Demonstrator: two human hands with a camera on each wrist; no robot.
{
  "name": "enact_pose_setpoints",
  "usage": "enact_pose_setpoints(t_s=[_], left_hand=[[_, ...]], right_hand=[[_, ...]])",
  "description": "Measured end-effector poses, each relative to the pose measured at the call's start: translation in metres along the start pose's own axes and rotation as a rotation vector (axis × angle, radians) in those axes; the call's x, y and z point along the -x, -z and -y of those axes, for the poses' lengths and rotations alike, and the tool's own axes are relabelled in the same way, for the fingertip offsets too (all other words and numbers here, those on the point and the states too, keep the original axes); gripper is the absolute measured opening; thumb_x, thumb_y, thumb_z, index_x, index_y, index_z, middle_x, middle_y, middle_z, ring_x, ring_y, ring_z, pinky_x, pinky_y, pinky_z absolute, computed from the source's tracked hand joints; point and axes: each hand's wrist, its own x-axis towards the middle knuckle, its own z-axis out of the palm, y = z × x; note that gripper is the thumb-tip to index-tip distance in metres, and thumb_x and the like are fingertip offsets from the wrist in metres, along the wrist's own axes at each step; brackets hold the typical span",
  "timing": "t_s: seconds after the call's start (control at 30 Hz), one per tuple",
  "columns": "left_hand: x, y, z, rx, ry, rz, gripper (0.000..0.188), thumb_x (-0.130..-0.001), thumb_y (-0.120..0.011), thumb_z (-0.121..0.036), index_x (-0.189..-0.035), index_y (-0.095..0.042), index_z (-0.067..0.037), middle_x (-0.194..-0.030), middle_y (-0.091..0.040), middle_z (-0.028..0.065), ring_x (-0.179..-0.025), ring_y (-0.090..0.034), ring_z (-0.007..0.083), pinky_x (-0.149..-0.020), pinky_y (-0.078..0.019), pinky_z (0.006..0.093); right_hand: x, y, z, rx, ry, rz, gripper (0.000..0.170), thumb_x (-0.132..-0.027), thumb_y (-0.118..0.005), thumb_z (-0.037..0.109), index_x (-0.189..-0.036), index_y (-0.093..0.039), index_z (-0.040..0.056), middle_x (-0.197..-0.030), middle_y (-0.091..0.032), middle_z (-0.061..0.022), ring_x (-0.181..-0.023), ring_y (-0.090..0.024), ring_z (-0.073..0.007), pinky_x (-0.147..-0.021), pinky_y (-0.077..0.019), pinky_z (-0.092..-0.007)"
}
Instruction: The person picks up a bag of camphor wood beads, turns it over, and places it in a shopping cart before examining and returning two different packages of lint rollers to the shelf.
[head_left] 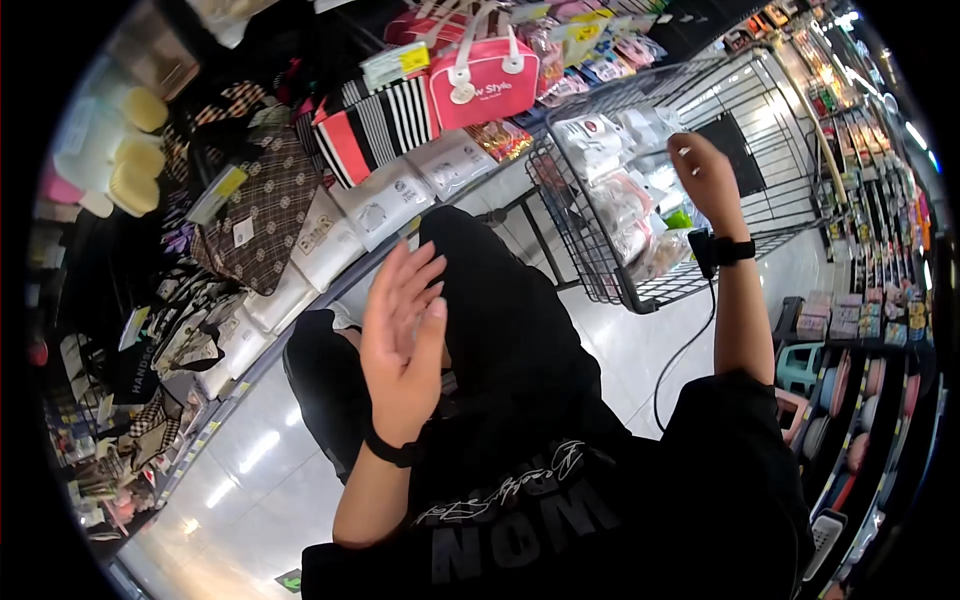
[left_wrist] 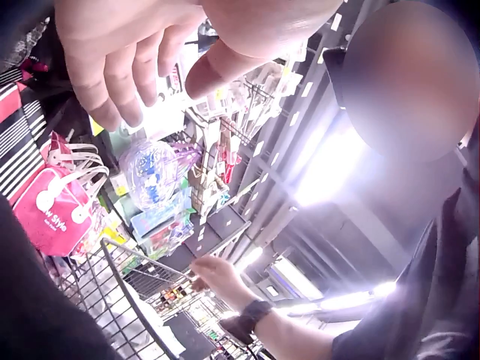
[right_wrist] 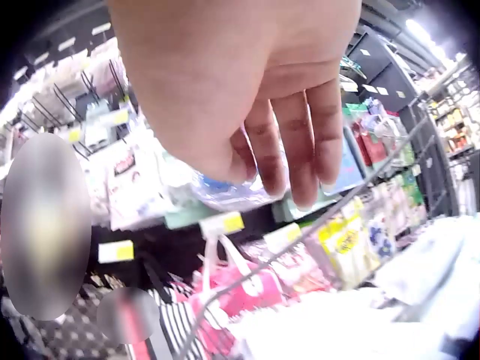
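My left hand (head_left: 402, 335) is raised over my legs, fingers extended and slightly bent, touching nothing; its fingers (left_wrist: 124, 75) hang at the top of the left wrist view. Over the wire shopping cart (head_left: 600, 285) is my right hand (head_left: 708, 180), fingers loosely bent, with nothing visible in it. Its fingers (right_wrist: 296, 142) point down in the right wrist view. Below it in the cart lie clear plastic packages (head_left: 620, 200) and a small green item (head_left: 678, 219). A pink handbag (head_left: 485, 85) and a striped bag (head_left: 375, 130) sit on the shelf at the cart's left.
Flat white packages (head_left: 385, 203) line the shelf edge, beside dark patterned cloth (head_left: 265, 200). More stocked shelves stand at the right, with a teal stool (head_left: 800, 368). A cable (head_left: 680, 350) runs from my right wrist. The tiled floor (head_left: 255, 440) shows around my legs.
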Motion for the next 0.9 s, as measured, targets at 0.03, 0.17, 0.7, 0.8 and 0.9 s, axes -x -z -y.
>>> enact_pose_setpoints(t_s=[0.03,0.17,0.7,0.8,0.9], left_hand=[[0.002,-0.002,-0.001,-0.019,0.02,-0.015,0.056,-0.1,-0.05,0.001,-0.154,-0.033,0.003,-0.146,-0.052,0.0225,-0.131,-0.057,0.0301,-0.108,-0.0443,0.0396],[0.006,-0.006,0.004,-0.087,0.071,-0.09,0.053,-0.101,-0.051,-0.003,-0.152,-0.037,0.004,-0.141,-0.057,0.0228,-0.124,-0.062,0.0302,-0.105,-0.0469,0.0399],[0.016,-0.042,0.012,-0.085,0.059,-0.162,0.043,-0.103,-0.052,-0.002,-0.145,-0.043,0.005,-0.128,-0.063,0.018,-0.109,-0.067,0.0226,-0.091,-0.0523,0.0296],[0.018,-0.047,0.007,-0.105,0.101,-0.148,0.042,-0.103,-0.052,-0.002,-0.144,-0.045,0.004,-0.126,-0.064,0.0168,-0.107,-0.067,0.0217,-0.089,-0.0524,0.0287],[0.02,-0.045,0.01,-0.102,0.087,-0.141,0.041,-0.102,-0.054,-0.002,-0.143,-0.047,0.002,-0.123,-0.066,0.0138,-0.104,-0.068,0.0206,-0.083,-0.0514,0.0261]], right_hand=[[0.008,-0.005,-0.014,0.019,0.027,0.097,0.021,-0.092,-0.071,0.013,-0.112,-0.069,0.005,-0.098,-0.073,-0.0094,-0.073,-0.07,-0.0241,-0.067,-0.0542,-0.0339],[0.037,-0.044,-0.059,0.032,-0.127,0.347,0.039,-0.095,-0.068,0.028,-0.126,-0.064,0.0047,-0.116,-0.071,-0.0193,-0.096,-0.07,-0.037,-0.084,-0.0542,-0.0432],[0.046,-0.078,-0.083,-0.558,-0.562,0.19,0.058,-0.079,-0.079,0.014,-0.133,-0.059,0.0067,-0.094,-0.067,-0.0092,-0.081,-0.064,-0.0182,-0.072,-0.0517,-0.0319],[0.048,-0.077,-0.08,-0.507,-0.45,0.087,0.05,-0.078,-0.077,0.009,-0.126,-0.065,0.0036,-0.088,-0.069,-0.0058,-0.081,-0.062,-0.0146,-0.072,-0.0508,-0.0307],[0.05,-0.067,-0.063,-0.829,-0.557,-0.013,0.046,-0.08,-0.078,0.007,-0.124,-0.066,0.0015,-0.088,-0.07,-0.002,-0.081,-0.062,-0.0105,-0.07,-0.0488,-0.026]])
